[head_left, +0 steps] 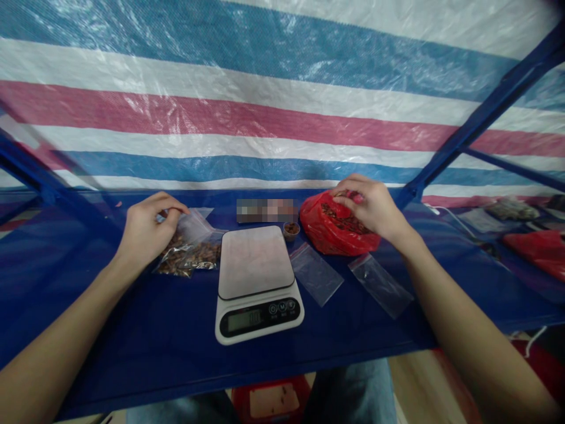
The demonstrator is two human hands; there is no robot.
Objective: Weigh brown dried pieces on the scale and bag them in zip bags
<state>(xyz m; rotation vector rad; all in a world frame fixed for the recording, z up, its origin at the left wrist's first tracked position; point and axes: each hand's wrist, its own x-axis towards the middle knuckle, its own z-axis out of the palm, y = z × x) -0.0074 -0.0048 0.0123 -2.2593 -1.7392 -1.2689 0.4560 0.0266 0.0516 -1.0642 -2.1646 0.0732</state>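
My left hand (148, 227) rests at the left of the blue shelf, fingers pinched on the top of a small clear zip bag (194, 247) filled with brown pieces. Another filled bag lies under it. My right hand (368, 206) reaches into a red plastic bag (331, 232) of brown pieces at the right, fingers curled together inside its opening. A white digital kitchen scale (256, 282) stands between the hands with nothing on its platform. A tiny cup (291, 229) of brown pieces sits just behind the scale.
Two empty clear zip bags (315, 274) (380, 284) lie flat right of the scale. A striped tarp (282, 106) backs the blue shelf (132, 335). Blue frame bars (477, 118) slant at both sides. Another red bag (536, 247) lies far right.
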